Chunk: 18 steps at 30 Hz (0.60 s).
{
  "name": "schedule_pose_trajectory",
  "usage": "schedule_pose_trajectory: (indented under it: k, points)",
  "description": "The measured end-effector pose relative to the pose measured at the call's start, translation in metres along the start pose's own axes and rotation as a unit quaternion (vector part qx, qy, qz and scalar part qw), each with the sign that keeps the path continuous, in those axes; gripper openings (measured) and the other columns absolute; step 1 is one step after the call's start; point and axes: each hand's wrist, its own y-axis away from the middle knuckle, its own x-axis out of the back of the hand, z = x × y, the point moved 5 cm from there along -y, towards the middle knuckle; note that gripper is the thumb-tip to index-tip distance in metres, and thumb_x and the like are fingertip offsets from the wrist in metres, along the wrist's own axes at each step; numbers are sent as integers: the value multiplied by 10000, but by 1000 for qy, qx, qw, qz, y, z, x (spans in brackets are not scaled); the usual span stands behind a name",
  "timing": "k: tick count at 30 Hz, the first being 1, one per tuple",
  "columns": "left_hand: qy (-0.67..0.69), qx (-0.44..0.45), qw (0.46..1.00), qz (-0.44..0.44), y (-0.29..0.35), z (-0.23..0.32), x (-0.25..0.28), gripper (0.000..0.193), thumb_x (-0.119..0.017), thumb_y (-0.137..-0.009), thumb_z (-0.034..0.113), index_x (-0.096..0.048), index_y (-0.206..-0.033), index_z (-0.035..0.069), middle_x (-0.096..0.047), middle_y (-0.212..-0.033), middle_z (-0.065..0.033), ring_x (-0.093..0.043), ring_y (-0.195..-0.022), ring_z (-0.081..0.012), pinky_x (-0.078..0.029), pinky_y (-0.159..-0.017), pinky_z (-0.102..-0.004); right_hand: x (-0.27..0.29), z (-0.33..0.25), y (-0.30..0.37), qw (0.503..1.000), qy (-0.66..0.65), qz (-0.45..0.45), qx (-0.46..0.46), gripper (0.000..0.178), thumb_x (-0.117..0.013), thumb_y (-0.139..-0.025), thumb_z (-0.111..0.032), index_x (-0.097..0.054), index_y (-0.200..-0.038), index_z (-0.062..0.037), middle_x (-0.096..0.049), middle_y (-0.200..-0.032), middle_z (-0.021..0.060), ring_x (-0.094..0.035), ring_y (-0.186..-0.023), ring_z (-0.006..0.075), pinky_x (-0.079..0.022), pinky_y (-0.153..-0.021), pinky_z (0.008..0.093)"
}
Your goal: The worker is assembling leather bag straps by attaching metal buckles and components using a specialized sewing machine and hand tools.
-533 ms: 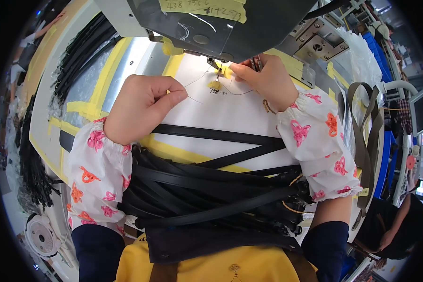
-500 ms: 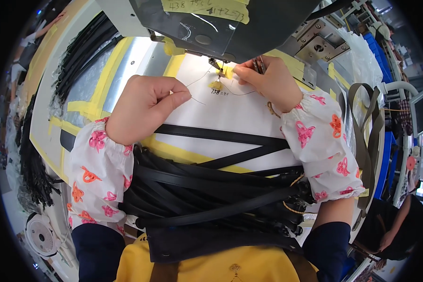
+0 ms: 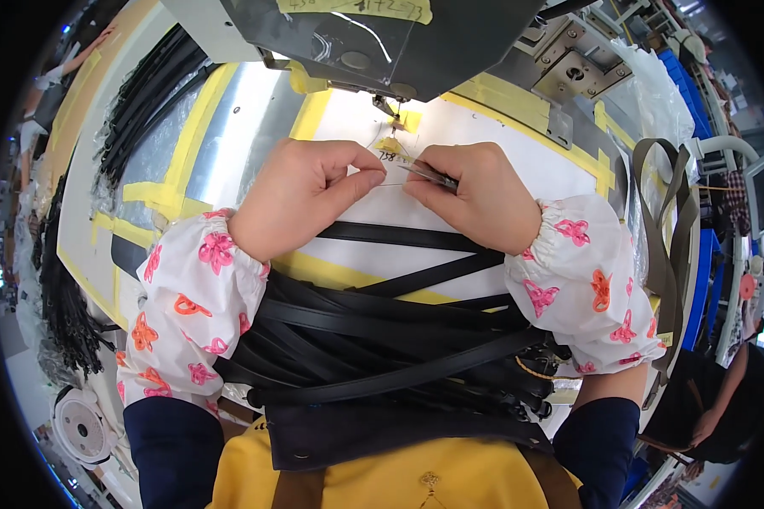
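Note:
My left hand (image 3: 314,191) is closed in a pinch on a thin thread (image 3: 392,184), which runs toward my right hand. My right hand (image 3: 484,191) grips a pair of metal thread snips (image 3: 431,176), their tips pointing left at my left fingertips. Both hands hover over the white work surface (image 3: 518,153), just in front of the sewing machine (image 3: 382,51). Its needle area (image 3: 395,117) shows beyond my fingers, with yellow tape around it. Black straps (image 3: 407,236) lie below my hands, and a thick heap of them (image 3: 373,331) rests across my lap.
More black straps (image 3: 148,102) lie at the far left, and others (image 3: 64,280) hang over the left edge. Olive straps (image 3: 666,220) hang at the right beside crumpled clear plastic (image 3: 654,89). A metal bracket (image 3: 575,72) stands right of the machine. Another person sits at the far right.
My right hand has come down and left, away from the needle, bringing the snips beside my left hand. My left hand has shifted right, still pinching thread.

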Motion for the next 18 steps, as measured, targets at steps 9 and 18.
schedule_pose_trajectory:
  k: [9, 18]
  points:
    - [-78, -55, 995, -40, -1, 2, -4, 63, -640, -791, 75, -646, -809, 15, -446, -464, 0, -360, -421, -47, -302, -418, -219, 4, -5, 7, 989, 139, 39, 38, 238, -680, -753, -218, -560, -745, -12, -578, -612, 110, -551, -514, 259, -421, -479, 311]
    - [-59, 19, 998, 3, -4, 4, -4, 70, -631, -795, 91, -621, -794, 22, -415, -450, 23, -316, -429, -32, -260, -419, -216, 3, -25, 14, 933, 345, 58, 81, 265, -683, -727, -293, -550, -726, -64, -515, -604, 39, -555, -498, 232, -403, -437, 326]
